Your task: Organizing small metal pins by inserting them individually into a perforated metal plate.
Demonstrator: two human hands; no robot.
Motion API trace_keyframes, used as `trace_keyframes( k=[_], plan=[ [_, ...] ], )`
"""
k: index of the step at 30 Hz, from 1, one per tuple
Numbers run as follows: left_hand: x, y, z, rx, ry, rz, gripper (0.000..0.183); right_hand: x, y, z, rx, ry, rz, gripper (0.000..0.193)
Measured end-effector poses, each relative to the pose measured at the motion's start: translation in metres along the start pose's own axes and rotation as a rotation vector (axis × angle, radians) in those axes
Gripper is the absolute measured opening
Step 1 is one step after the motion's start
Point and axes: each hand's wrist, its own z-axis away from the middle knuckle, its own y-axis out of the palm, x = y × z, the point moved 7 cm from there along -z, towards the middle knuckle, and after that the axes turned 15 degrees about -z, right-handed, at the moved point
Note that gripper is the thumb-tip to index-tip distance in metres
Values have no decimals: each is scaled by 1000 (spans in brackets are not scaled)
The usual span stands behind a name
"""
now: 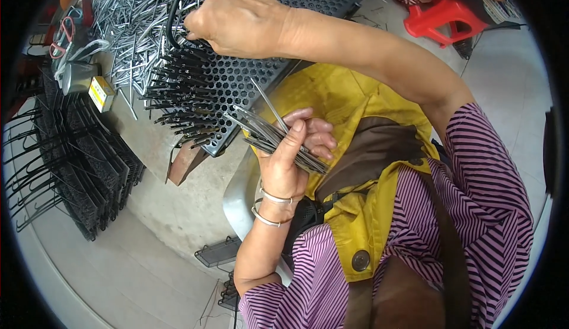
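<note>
Head view: left hand point(284, 164) is palm up, thumb across and fingers curled around a bundle of thin metal rods point(259, 133), in front of the yellow apron point(302, 89); one rod sticks out at a different angle from the rest. Right hand point(240, 24) is over the black perforated board point(243, 80), back of hand to camera, fingers bent in; fingertips hidden, so can't tell whether it grasps anything. Just below it, a dense cluster of black pins point(184, 86) packed side by side at the board's left end. Big messy heap of loose silver rods point(139, 24) beyond and left of the board, with a curved black cord point(173, 18) by the right hand. Left of the heap: scissors point(66, 30) with pinkish handles, a metal can point(80, 77) and a small yellow-and-white box point(102, 94) right beside it. Far left, a bunch of black racks point(89, 157) with wire hooks. Brown block point(186, 166) at the board's near left corner. Red plastic stool point(441, 21) upper right, well apart from the hands. Two bangles point(269, 217) on left wrist. Striped pink-and-black sleeves point(489, 169) on both arms.
</note>
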Motion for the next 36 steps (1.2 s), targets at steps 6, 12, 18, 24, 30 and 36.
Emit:
trace_keyframes(
  k=[6,12,18,24,30,36],
  plan=[
    [1,-1,1,4,-5,-1,31,2,0,16,32,51,7,11],
    [1,0,1,11,-10,-1,32,3,-2,52,-165,-15,-99,22],
    [2,3,1,62,-30,101,31,-6,11,94,131,571,-952,24],
    [9,19,5,350,-142,136,30,-1,28,113,241,665,-1358,13],
    [10,15,4,296,-160,99,32,-6,19,118,199,724,-1300,8],
    [11,3,-1,125,-124,129,31,-21,2,119,50,769,-1323,8]
  ],
)
